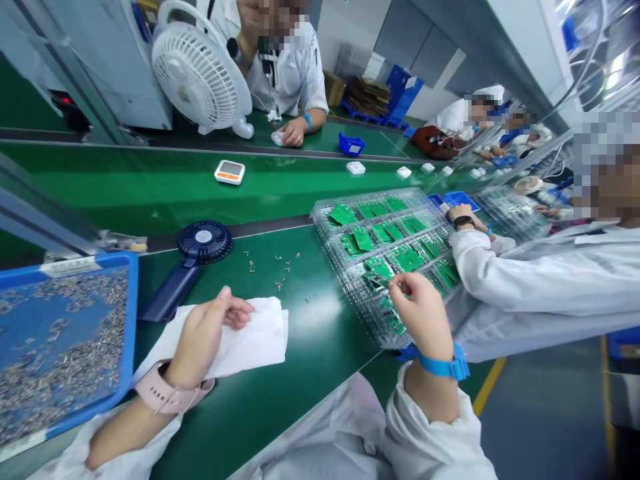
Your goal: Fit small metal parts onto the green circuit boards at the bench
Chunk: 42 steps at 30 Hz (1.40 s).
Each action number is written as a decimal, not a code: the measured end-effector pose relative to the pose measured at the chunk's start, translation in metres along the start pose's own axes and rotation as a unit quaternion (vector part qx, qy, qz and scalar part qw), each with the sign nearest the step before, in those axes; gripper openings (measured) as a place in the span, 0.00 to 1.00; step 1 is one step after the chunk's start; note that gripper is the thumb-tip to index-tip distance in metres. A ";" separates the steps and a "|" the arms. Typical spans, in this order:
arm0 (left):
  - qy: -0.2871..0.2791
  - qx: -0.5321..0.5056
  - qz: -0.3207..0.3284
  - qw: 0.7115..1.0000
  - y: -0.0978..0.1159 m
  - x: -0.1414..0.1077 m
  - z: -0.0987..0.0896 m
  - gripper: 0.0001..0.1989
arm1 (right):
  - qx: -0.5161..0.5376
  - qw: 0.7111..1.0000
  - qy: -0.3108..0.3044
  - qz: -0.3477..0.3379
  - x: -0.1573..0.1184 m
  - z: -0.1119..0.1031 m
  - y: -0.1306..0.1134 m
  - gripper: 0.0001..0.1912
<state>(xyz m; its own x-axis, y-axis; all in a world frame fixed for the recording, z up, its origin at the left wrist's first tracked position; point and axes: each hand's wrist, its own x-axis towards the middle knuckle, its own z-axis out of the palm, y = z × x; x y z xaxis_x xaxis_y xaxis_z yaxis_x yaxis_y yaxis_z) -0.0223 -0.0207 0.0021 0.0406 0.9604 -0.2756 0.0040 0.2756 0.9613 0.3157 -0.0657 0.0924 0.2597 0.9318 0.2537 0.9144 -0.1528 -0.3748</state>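
Circuit boards (pixel 385 233) sit in a clear plastic tray (pixel 325 217) at right of centre. At the tray's near edge, the right hand (pixel 423 313) has its fingertips (pixel 400 283) pinching one board, with a blue strap (pixel 443 365) on the wrist. At lower left, the left hand (pixel 203 340), fingers loosely curled and close together, rests on a white wipe (pixel 255 340), beside a blue tray (pixel 131 313) of small metal parts. Beyond lies a navy handheld fan (pixel 204 241). A co-worker's hand (pixel 463 217) is at the clear tray's far side.
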 end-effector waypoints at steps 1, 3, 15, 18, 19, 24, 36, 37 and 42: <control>0.002 0.001 0.000 1.000 0.000 0.000 0.000 0.29 | 0.005 1.000 -0.006 0.011 0.003 0.005 0.001 0.07; 0.006 0.003 -0.003 1.000 0.001 0.000 0.000 0.29 | 0.018 0.999 -0.011 0.026 0.006 0.013 0.001 0.07; 0.008 0.016 -0.002 1.000 0.006 -0.001 0.002 0.31 | -0.056 0.990 -0.132 0.011 0.036 -0.011 0.006 0.13; 0.005 0.008 -0.009 1.000 0.004 -0.001 0.002 0.31 | -0.151 0.976 -0.154 0.033 0.062 -0.006 0.006 0.13; 0.004 0.007 -0.010 1.000 0.003 -0.001 0.001 0.31 | -0.192 0.965 -0.176 0.031 0.069 -0.002 0.006 0.14; -0.002 0.005 -0.010 1.000 0.000 0.000 0.001 0.30 | -0.295 0.923 -0.247 0.009 0.091 0.015 0.007 0.19; -0.005 -0.005 0.003 1.000 0.001 0.000 0.001 0.31 | -0.284 0.915 -0.285 -0.016 0.104 0.002 0.021 0.16; -0.005 -0.005 0.002 1.000 0.001 0.000 0.001 0.31 | -0.283 0.919 -0.275 -0.012 0.104 0.000 0.021 0.16; -0.004 -0.001 0.003 1.000 0.001 0.000 0.001 0.30 | -0.265 0.934 -0.238 0.002 0.104 -0.016 0.023 0.10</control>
<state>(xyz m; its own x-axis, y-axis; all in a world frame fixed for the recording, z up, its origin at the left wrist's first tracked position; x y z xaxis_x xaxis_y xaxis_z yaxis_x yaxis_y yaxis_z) -0.0213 -0.0201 0.0029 0.0477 0.9615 -0.2707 0.0014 0.2709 0.9626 0.3684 0.0221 0.1241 0.2122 0.9521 -0.2201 0.9716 -0.1814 0.1520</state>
